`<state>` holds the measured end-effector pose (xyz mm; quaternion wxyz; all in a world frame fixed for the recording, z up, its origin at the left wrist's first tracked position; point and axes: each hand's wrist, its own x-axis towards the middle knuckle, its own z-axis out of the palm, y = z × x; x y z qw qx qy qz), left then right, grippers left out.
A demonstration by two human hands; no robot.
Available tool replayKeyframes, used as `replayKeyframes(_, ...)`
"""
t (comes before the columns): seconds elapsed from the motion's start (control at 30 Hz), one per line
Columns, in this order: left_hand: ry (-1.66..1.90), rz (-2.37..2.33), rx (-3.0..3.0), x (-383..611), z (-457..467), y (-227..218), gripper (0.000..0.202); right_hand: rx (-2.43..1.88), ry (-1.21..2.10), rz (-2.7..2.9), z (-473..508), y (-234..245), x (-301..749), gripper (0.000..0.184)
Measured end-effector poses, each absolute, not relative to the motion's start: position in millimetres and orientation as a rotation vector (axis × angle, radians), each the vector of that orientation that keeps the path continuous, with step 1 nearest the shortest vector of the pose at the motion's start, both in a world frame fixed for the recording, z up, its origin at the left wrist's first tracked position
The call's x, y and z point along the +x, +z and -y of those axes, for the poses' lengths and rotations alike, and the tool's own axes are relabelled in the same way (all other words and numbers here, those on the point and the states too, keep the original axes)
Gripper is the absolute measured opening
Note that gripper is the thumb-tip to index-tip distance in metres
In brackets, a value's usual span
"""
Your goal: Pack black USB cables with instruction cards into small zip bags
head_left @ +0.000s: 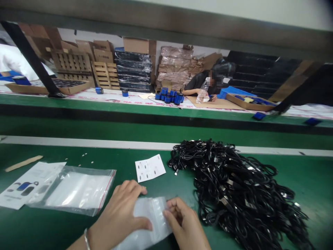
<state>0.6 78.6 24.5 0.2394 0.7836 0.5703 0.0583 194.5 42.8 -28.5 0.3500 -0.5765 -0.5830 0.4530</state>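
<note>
A frosted zip bag (148,211) lies on the green bench at the bottom middle, under both hands. My left hand (125,208) rests on it with thumb and fingers spread apart. At the bag's right edge, my right hand (182,218) pinches the plastic near the zip strip. Beyond them lies a folded white leaflet (150,168) with small printed pictures. Left of my left hand is a larger clear bag (78,189) with a red line and white contents, overlapping a printed sheet (28,184).
A big heap of black cables (234,194) covers the right side. A flat wooden stick (24,163) lies far left. Across the raised ledge, a person (200,85) sits behind blue round items (169,96) and a plastic bottle (203,92). A metal beam (166,21) crosses overhead.
</note>
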Motion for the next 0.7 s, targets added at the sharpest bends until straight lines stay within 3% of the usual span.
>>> replayKeyframes(0.1, 0.192, -1.570, 2.137, 5.5, -73.9, 17.6, 0.018, -1.475, 1.198, 1.503, -39.8, -30.5, 194.5, 0.013)
replayKeyframes(0.23, 0.236, -1.519, 2.188, 3.4, -80.5, 16.3, 0.017, -1.497, 1.093, 1.543, -31.5, -37.3, 194.0, 0.016)
replayKeyframes(0.43, 0.321, -1.478, 2.291, -1.4, -88.1, 15.8, 0.024, -1.422, 0.475, 1.940, -18.0, -53.1, 182.8, 0.066)
replayKeyframes(0.53, 0.349, -1.468, 2.291, -1.0, -87.0, 12.7, 0.023, -1.491, 0.320, 2.051, -16.0, -58.1, 176.9, 0.065)
replayKeyframes(0.63, 0.375, -1.495, 2.265, -0.8, -84.0, 11.3, 0.004, -1.499, 0.271, 2.101, -16.4, -58.9, 174.8, 0.061)
replayKeyframes(0.7, 0.393, -1.521, 2.252, -0.8, -82.8, 11.4, 0.006, -1.497, 0.246, 2.119, -16.9, -58.7, 175.2, 0.061)
